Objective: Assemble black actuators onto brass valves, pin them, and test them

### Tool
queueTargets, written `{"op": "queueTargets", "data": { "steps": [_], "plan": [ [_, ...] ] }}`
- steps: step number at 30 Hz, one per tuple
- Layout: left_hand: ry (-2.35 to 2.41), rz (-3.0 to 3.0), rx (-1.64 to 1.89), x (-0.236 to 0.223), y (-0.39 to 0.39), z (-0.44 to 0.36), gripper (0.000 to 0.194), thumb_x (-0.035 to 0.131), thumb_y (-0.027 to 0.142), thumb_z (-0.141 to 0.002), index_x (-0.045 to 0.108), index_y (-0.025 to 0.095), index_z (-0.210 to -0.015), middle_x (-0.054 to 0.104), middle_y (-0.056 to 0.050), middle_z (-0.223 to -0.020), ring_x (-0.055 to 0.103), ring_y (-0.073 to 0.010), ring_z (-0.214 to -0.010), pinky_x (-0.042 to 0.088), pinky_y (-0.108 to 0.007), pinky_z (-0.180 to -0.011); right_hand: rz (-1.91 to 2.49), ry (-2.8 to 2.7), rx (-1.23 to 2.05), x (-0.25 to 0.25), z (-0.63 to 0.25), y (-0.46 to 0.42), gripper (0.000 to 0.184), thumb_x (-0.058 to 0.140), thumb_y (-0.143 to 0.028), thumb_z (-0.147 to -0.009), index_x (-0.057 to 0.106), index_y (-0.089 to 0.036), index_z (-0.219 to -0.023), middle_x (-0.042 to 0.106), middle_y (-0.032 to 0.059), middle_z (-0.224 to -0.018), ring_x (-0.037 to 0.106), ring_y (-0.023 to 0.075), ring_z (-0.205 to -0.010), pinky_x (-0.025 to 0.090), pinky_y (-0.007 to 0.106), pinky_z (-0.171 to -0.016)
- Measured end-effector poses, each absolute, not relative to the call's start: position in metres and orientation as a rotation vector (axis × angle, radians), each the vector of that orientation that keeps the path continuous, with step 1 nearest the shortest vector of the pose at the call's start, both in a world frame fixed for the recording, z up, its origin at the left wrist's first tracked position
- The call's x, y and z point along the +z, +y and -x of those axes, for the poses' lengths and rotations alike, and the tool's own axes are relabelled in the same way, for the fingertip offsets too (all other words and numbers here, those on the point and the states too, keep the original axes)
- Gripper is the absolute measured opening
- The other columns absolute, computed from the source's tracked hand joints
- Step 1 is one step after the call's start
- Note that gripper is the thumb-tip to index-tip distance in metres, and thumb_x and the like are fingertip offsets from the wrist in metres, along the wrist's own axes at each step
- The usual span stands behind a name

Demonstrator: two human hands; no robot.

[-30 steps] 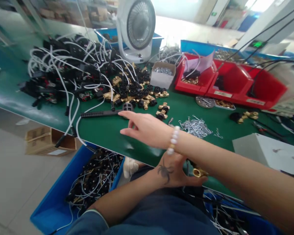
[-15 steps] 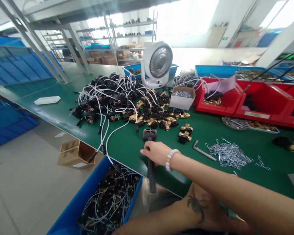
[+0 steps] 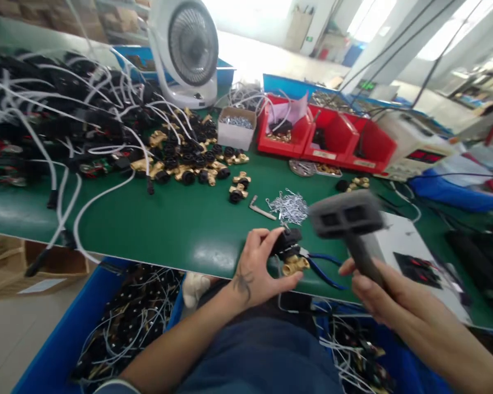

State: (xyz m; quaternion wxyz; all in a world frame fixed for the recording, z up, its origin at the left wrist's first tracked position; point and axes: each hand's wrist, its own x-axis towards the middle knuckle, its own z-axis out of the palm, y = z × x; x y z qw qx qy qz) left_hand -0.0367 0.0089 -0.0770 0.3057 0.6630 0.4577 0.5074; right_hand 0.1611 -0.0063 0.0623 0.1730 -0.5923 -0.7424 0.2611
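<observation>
My left hand [image 3: 254, 268] is closed around a brass valve [image 3: 294, 265] with a black housing on top, at the table's front edge. A thin metal pin seems to stick up from the housing by my fingertips. My right hand [image 3: 388, 293] grips the handle of a grey hammer [image 3: 347, 214], raised right of the valve; its head is slightly blurred. Beside the valve lie blue-handled pliers [image 3: 326, 268], their jaws partly hidden behind it. Just beyond are a heap of cotter pins [image 3: 290, 207] and a small bent metal rod [image 3: 262, 209].
Several brass valves [image 3: 207, 174] and black units with white cables [image 3: 94, 117] cover the back left. A white fan [image 3: 191, 52], a carton of small metal parts [image 3: 235, 131] and red bins [image 3: 285, 145] stand behind. Blue crates [image 3: 57, 342] sit below the front edge.
The view has turned right and down. My right hand has lifted the hammer from the table's front edge and carried it right. My left hand now shows holding the valve.
</observation>
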Motion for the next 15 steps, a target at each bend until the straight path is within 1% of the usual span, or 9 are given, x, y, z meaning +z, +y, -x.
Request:
{"op": "queueTargets", "data": {
  "steps": [2, 4, 6, 8, 10, 13, 15],
  "plan": [
    [1.218, -1.794, 1.343, -0.077, 0.008, 0.037, 0.077, 0.080, 0.041, -0.074, 0.050, 0.018, -0.141, 0.050, -0.011, -0.122, 0.057, -0.0278, -0.116, 0.055, -0.048, -0.102, 1.791, -2.128, 0.767, 0.062, -0.182, -0.016, 0.056, 0.048, -0.073, -0.090, 0.067, -0.021, -0.077, 0.059, 0.0021, -0.054, 0.056, 0.0159, -0.045, 0.045, 0.026, -0.039],
    [1.227, -1.847, 1.335, -0.077, 0.008, 0.038, 0.075, 0.079, 0.039, -0.076, 0.049, 0.020, -0.142, 0.050, -0.010, -0.122, 0.057, -0.0268, -0.115, 0.055, -0.046, -0.100, 1.783, -2.093, 0.779, 0.063, -0.198, -0.026, 0.055, 0.049, -0.071, -0.091, 0.065, -0.021, -0.074, 0.058, 0.0018, -0.054, 0.054, 0.0143, -0.044, 0.042, 0.025, -0.039],
    [1.244, -1.904, 1.319, -0.077, 0.007, 0.039, 0.075, 0.078, 0.039, -0.078, 0.048, 0.020, -0.143, 0.050, -0.010, -0.122, 0.057, -0.0264, -0.115, 0.055, -0.045, -0.099, 1.724, -1.961, 0.740, 0.063, -0.207, -0.035, 0.048, 0.049, -0.065, -0.095, 0.064, -0.021, -0.079, 0.054, -0.0001, -0.054, 0.047, 0.0118, -0.042, 0.038, 0.024, -0.038],
    [1.265, -1.954, 1.306, -0.076, 0.006, 0.040, 0.075, 0.078, 0.039, -0.078, 0.047, 0.020, -0.143, 0.050, -0.011, -0.123, 0.056, -0.0265, -0.115, 0.055, -0.044, -0.099, 1.639, -1.776, 0.661, 0.060, -0.207, -0.039, 0.041, 0.045, -0.058, -0.101, 0.061, -0.023, -0.088, 0.050, -0.0020, -0.054, 0.042, 0.0107, -0.043, 0.034, 0.024, -0.039],
    [1.275, -1.988, 1.299, -0.075, 0.006, 0.040, 0.074, 0.078, 0.038, -0.078, 0.047, 0.020, -0.144, 0.050, -0.011, -0.123, 0.056, -0.0263, -0.115, 0.055, -0.044, -0.098, 1.574, -1.678, 0.629, 0.053, -0.202, -0.037, 0.041, 0.039, -0.057, -0.104, 0.058, -0.024, -0.090, 0.046, -0.0031, -0.054, 0.040, 0.0104, -0.044, 0.031, 0.024, -0.040],
    [1.274, -2.007, 1.298, -0.074, 0.005, 0.041, 0.074, 0.077, 0.038, -0.078, 0.047, 0.021, -0.143, 0.051, -0.010, -0.121, 0.057, -0.0256, -0.112, 0.056, -0.043, -0.094, 1.651, -1.933, 0.729, 0.047, -0.197, -0.030, 0.051, 0.044, -0.064, -0.099, 0.051, -0.022, -0.072, 0.043, -0.0032, -0.050, 0.037, 0.0096, -0.042, 0.027, 0.025, -0.038],
    [1.275, -2.006, 1.303, -0.074, 0.006, 0.041, 0.073, 0.077, 0.038, -0.078, 0.048, 0.022, -0.143, 0.051, -0.009, -0.120, 0.058, -0.0254, -0.111, 0.056, -0.042, -0.093, 1.716, -2.084, 0.740, 0.050, -0.202, -0.027, 0.054, 0.048, -0.066, -0.097, 0.047, -0.022, -0.065, 0.043, -0.0024, -0.050, 0.038, 0.0096, -0.042, 0.028, 0.025, -0.038]
  ]
}}
